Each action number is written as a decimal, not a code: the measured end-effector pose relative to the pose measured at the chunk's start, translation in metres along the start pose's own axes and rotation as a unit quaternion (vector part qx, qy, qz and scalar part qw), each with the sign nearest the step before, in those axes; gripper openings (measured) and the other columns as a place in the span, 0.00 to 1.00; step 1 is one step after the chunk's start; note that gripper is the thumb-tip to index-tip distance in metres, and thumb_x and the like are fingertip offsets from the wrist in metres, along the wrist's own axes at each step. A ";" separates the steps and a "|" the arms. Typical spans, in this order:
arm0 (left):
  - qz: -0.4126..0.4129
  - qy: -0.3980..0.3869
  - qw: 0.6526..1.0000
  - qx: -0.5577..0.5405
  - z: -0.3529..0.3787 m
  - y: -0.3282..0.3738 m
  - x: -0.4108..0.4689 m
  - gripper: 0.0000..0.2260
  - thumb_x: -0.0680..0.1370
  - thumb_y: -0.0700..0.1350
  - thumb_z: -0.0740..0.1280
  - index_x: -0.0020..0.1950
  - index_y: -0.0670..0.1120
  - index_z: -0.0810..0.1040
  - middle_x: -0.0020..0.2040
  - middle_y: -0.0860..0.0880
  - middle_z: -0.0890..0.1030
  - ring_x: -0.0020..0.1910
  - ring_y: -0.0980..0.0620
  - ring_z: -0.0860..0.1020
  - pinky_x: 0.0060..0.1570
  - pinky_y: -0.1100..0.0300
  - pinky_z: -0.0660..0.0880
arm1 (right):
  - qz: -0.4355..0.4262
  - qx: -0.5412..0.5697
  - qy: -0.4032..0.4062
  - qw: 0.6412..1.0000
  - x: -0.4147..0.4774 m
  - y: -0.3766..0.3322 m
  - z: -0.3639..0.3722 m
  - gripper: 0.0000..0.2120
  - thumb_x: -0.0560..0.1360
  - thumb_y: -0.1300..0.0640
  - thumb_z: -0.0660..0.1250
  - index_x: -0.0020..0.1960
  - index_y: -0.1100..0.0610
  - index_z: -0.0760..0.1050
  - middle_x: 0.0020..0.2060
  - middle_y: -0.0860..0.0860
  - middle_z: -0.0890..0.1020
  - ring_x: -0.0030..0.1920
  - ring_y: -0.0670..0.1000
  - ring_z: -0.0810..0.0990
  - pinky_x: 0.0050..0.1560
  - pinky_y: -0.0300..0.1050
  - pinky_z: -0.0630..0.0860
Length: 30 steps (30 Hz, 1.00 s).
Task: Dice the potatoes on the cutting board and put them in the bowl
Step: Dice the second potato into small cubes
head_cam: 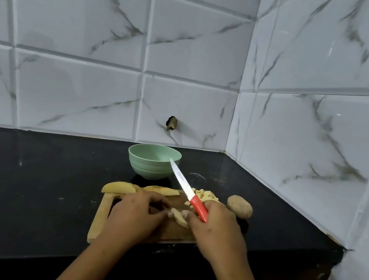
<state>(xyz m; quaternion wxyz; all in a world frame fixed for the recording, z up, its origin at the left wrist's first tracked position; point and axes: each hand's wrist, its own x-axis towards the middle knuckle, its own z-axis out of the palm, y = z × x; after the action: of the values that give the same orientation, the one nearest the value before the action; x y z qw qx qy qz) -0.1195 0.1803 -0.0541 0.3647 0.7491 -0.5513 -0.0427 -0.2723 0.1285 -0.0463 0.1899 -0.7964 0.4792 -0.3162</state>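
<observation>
**Hand status: both hands engaged at the board**

I read the right hand (pixel 215 228) as clenched round the handle of the knife (pixel 188 190), blade raised and pointing away toward the green bowl (pixel 153 161). The left hand (pixel 140 210) curls onto the potato strips (pixel 180 217), which lie on the cutting board (pixel 102 219) between both hands. Diced potato (pixel 205 196) lies just beyond the right hand, a whole potato (pixel 240 206) to its right, and wedges (pixel 119 187) beyond the left hand.

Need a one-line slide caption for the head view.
Right hand grips a red-handled knife, blade pointing toward the green bowl, while the left hand holds potato pieces on the cutting board.
</observation>
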 end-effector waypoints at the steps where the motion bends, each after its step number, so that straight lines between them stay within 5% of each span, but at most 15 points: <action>1: -0.001 -0.003 1.000 0.008 0.002 0.000 -0.001 0.06 0.72 0.57 0.71 0.49 0.62 0.79 0.44 0.65 0.78 0.45 0.66 0.75 0.46 0.65 0.74 | -0.001 -0.018 0.000 1.000 -0.002 0.002 -0.002 0.13 0.75 0.42 0.66 0.50 0.50 0.75 0.38 0.45 0.76 0.40 0.47 0.77 0.41 0.44 0.75; 4: 0.004 0.008 0.999 0.043 0.006 0.001 -0.004 0.11 0.71 0.61 0.70 0.51 0.62 0.79 0.45 0.65 0.79 0.48 0.64 0.75 0.52 0.58 0.76 | -0.001 -0.062 -0.007 0.998 -0.005 0.002 -0.001 0.11 0.77 0.46 0.64 0.54 0.51 0.76 0.40 0.45 0.76 0.43 0.48 0.77 0.44 0.45 0.77; 10: 0.010 0.032 0.998 0.062 0.005 0.001 -0.009 0.14 0.72 0.61 0.68 0.56 0.61 0.80 0.51 0.63 0.80 0.51 0.63 0.74 0.51 0.61 0.74 | -0.001 -0.055 -0.023 0.998 -0.006 -0.014 0.010 0.14 0.77 0.46 0.65 0.60 0.51 0.75 0.46 0.47 0.78 0.46 0.48 0.78 0.47 0.45 0.78; 14: -0.004 0.045 0.998 0.046 0.004 -0.004 -0.010 0.14 0.72 0.60 0.69 0.56 0.60 0.80 0.53 0.62 0.81 0.54 0.61 0.75 0.55 0.60 0.74 | -0.005 -0.035 -0.035 0.999 -0.008 -0.016 0.009 0.14 0.77 0.47 0.64 0.61 0.50 0.75 0.42 0.45 0.77 0.41 0.46 0.76 0.41 0.41 0.75; 19: 0.001 0.028 0.996 0.083 0.003 -0.004 -0.010 0.16 0.73 0.63 0.66 0.59 0.62 0.78 0.55 0.63 0.79 0.57 0.59 0.71 0.55 0.60 0.72 | -0.036 -0.070 -0.020 0.997 -0.030 -0.009 -0.014 0.16 0.81 0.45 0.56 0.68 0.43 0.63 0.52 0.43 0.76 0.50 0.46 0.76 0.51 0.46 0.77; 30: -0.009 0.028 0.996 0.088 0.003 -0.002 -0.013 0.16 0.72 0.65 0.66 0.57 0.63 0.79 0.56 0.62 0.79 0.58 0.58 0.70 0.57 0.58 0.72 | -0.058 -0.154 -0.049 0.985 -0.061 -0.018 -0.023 0.15 0.83 0.49 0.50 0.68 0.43 0.66 0.52 0.45 0.77 0.45 0.45 0.76 0.44 0.40 0.75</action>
<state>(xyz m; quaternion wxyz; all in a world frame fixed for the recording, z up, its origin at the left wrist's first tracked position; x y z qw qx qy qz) -0.1239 0.1903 -0.0618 0.3126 0.7839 -0.5359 0.0237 -0.2970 0.1906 -0.0382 0.0694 -0.8571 0.4651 -0.2101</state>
